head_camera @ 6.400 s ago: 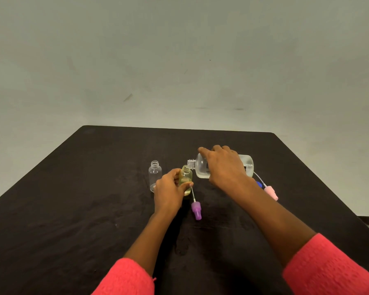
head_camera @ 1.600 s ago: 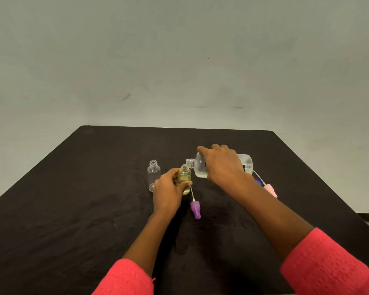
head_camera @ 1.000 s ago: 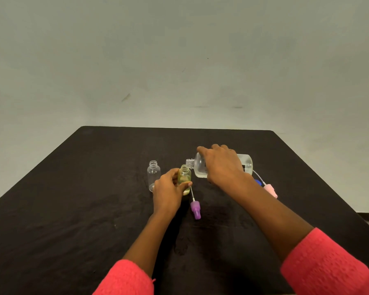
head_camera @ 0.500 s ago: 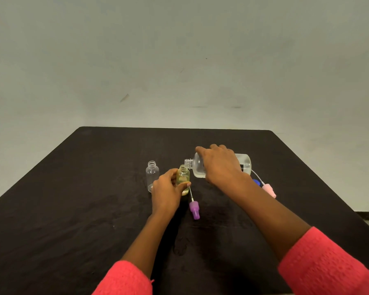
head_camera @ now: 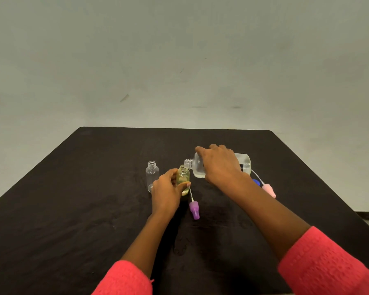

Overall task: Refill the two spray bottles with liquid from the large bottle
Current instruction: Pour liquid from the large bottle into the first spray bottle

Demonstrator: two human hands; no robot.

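Pouring, in the head view, from the large bottle into the yellowish spray bottle, which is standing upright on the black table. Gripping the large bottle from above with the right hand, curling the fingers over its shoulder and tipping it close to level, mouth just above the spray bottle's open neck; not resolving whether touching, nor any stream between them. Steadying the spray bottle with the left hand, pinching its body between the thumb in front and the curled fingers behind. Leaving the empty spray bottle upright and uncapped just left of the held one. Leaving the purple spray head lying just nearer than the held bottle, dip tube pointing back toward it, and the pink spray head with a blue cap well to its right.

Holding much the same pose as over the last several seconds: keeping both grips, keeping the large bottle tipped as before, shifting hardly at all. Showing yellowish liquid high in the held bottle, so probably nearing the end of the first fill. Judging the next step to be righting the large bottle, then moving to the empty one, half the task remaining. Risking a spill over the narrow neck if tipping further.
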